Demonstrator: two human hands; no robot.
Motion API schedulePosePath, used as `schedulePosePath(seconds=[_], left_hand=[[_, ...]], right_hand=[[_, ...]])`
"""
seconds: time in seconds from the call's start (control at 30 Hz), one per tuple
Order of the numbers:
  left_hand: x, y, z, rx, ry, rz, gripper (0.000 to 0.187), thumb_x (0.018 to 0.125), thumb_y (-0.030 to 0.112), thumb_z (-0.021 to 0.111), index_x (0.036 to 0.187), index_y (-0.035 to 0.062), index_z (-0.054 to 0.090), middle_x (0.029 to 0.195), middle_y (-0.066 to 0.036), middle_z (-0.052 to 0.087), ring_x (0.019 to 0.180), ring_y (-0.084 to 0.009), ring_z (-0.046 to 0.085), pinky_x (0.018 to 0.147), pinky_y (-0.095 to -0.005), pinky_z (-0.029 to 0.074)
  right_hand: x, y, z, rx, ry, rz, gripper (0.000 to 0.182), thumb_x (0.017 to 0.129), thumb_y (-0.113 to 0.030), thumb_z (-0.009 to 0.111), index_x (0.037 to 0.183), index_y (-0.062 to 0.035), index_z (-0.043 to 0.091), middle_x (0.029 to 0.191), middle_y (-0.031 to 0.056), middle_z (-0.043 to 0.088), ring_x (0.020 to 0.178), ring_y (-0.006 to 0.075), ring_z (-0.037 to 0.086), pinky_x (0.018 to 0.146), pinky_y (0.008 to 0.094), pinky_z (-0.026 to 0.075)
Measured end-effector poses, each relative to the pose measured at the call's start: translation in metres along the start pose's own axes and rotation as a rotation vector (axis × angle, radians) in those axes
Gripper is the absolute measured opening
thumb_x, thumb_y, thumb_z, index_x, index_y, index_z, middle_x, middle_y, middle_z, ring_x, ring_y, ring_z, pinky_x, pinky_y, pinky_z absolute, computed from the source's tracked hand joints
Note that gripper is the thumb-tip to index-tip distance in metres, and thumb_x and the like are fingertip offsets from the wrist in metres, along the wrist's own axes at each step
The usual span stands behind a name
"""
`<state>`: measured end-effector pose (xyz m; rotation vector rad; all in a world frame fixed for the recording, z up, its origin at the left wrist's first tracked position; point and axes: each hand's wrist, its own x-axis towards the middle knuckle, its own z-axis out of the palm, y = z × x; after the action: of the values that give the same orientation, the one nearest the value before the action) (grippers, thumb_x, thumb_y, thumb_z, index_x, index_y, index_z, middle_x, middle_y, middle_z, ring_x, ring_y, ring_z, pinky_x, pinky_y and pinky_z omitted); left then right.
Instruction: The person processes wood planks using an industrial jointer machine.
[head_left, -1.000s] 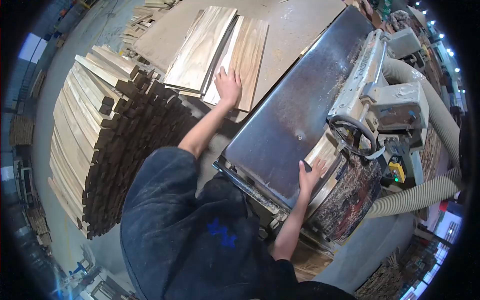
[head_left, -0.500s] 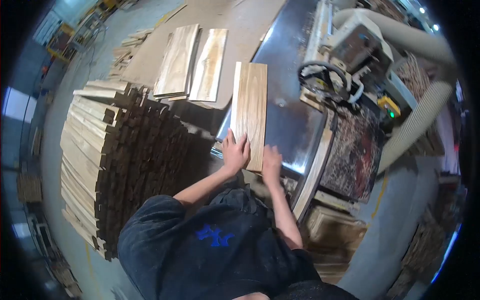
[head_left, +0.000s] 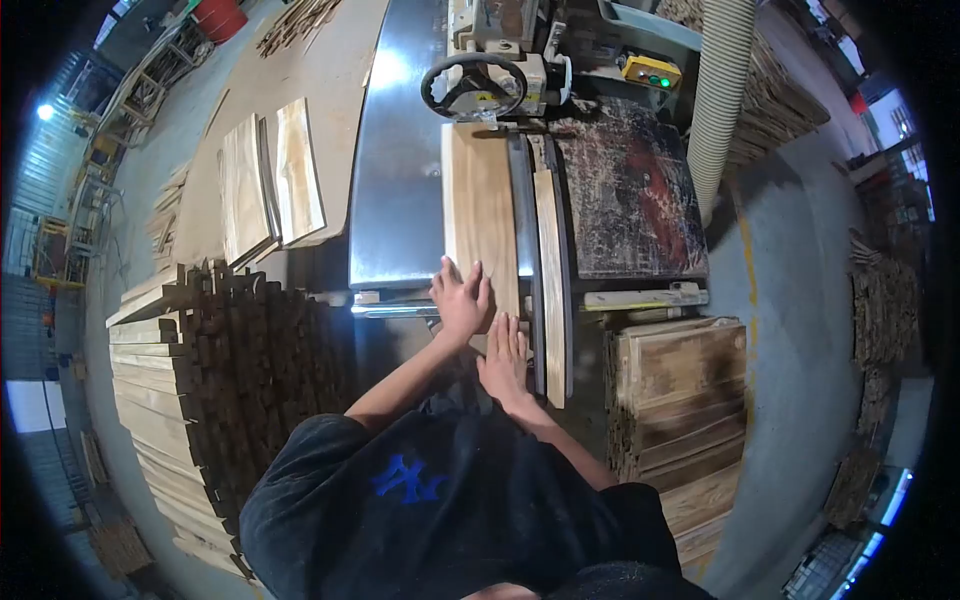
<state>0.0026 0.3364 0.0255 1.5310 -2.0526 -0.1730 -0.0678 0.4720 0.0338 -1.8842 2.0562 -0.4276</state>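
The person's dark shirt (head_left: pixel 480 520) is nearest, on the near side of the metal bed (head_left: pixel 395 210), which serves as the reference for all positions. Just beyond the bed's near edge, the right hand (head_left: pixel 506 370) has its fingers extended and close together at the near end of the wide board (head_left: pixel 480 205); whether they press its face or its end cannot be told. The left hand (head_left: pixel 460 303) is open, fingers spread on the board's upper face, not wrapped around it.

The board lies flat and lengthwise on the bed, its near end overhanging the near edge. Along the bed's right side runs a narrow wooden strip (head_left: pixel 549 290), apart from the board. To the near right of the bed is a stack of boards (head_left: pixel 685 385); to the near left, a larger stack of lumber (head_left: pixel 160 400) with dark, uneven ends.

Right of the bed, a reddish surface (head_left: pixel 635 200) is covered with shavings. Left of the bed, the desk (head_left: pixel 345 85) carries pale boards (head_left: pixel 298 170), laid side by side. At the far part of the bed, a black handwheel (head_left: pixel 473 86) stands just past the board's far end. Beyond, to the right, are a yellow control box (head_left: pixel 650 72) with a lit green light and a ribbed hose (head_left: pixel 720 100).
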Motion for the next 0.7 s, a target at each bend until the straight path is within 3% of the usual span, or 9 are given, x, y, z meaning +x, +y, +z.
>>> schedulePosePath(seconds=[0.1, 0.3, 0.57, 0.6, 0.7], left_hand=[[0.015, 0.013, 0.018, -0.048, -0.029, -0.037, 0.034, 0.086, 0.031, 0.068, 0.117, 0.0178, 0.071, 0.138, -0.033, 0.041, 0.12, -0.0461, 0.043, 0.097, -0.0546, 0.037], [0.063, 0.018, 0.031, -0.048, -0.004, -0.067, 0.032, 0.086, 0.029, 0.067, 0.116, 0.0173, 0.071, 0.135, -0.034, 0.043, 0.12, -0.0456, 0.041, 0.099, -0.0523, 0.037], [0.169, 0.002, 0.063, -0.193, 0.06, -0.114, 0.035, 0.083, 0.03, 0.067, 0.113, 0.0132, 0.072, 0.133, -0.035, 0.043, 0.119, -0.0458, 0.042, 0.097, -0.0505, 0.036], [0.177, 0.003, 0.064, -0.177, 0.052, -0.1, 0.037, 0.082, 0.031, 0.067, 0.114, 0.0131, 0.072, 0.132, -0.034, 0.044, 0.119, -0.0455, 0.041, 0.097, -0.0505, 0.036], [0.199, -0.001, 0.063, -0.196, -0.015, -0.127, 0.037, 0.08, 0.031, 0.067, 0.112, 0.0127, 0.072, 0.129, -0.03, 0.043, 0.118, -0.0435, 0.041, 0.097, -0.0502, 0.035]], right_hand=[[0.006, -0.001, -0.008, -0.042, 0.007, 0.059, 0.086, 0.079, -0.025, 0.073, 0.145, 0.009, 0.029, 0.154, 0.0283, 0.023, 0.146, 0.0433, 0.017, 0.117, 0.0506, 0.021], [0.049, 0.001, -0.02, -0.055, -0.025, 0.136, 0.094, 0.077, -0.03, 0.075, 0.147, 0.0087, 0.024, 0.154, 0.0297, 0.021, 0.146, 0.0449, 0.016, 0.116, 0.0524, 0.023], [0.16, 0.022, -0.018, 0.127, -0.028, 0.188, 0.085, 0.087, -0.032, 0.066, 0.148, 0.0085, 0.022, 0.157, 0.0304, 0.01, 0.147, 0.0451, 0.005, 0.117, 0.0541, 0.018], [0.17, 0.017, -0.022, 0.061, -0.072, 0.215, 0.088, 0.087, -0.034, 0.065, 0.15, 0.0079, 0.019, 0.158, 0.031, 0.008, 0.148, 0.0439, 0.004, 0.12, 0.0493, 0.012], [0.193, 0.018, -0.016, -0.058, -0.075, 0.248, 0.088, 0.089, -0.036, 0.062, 0.149, 0.0102, 0.017, 0.158, 0.0303, 0.009, 0.148, 0.0451, 0.003, 0.118, 0.052, 0.016]])
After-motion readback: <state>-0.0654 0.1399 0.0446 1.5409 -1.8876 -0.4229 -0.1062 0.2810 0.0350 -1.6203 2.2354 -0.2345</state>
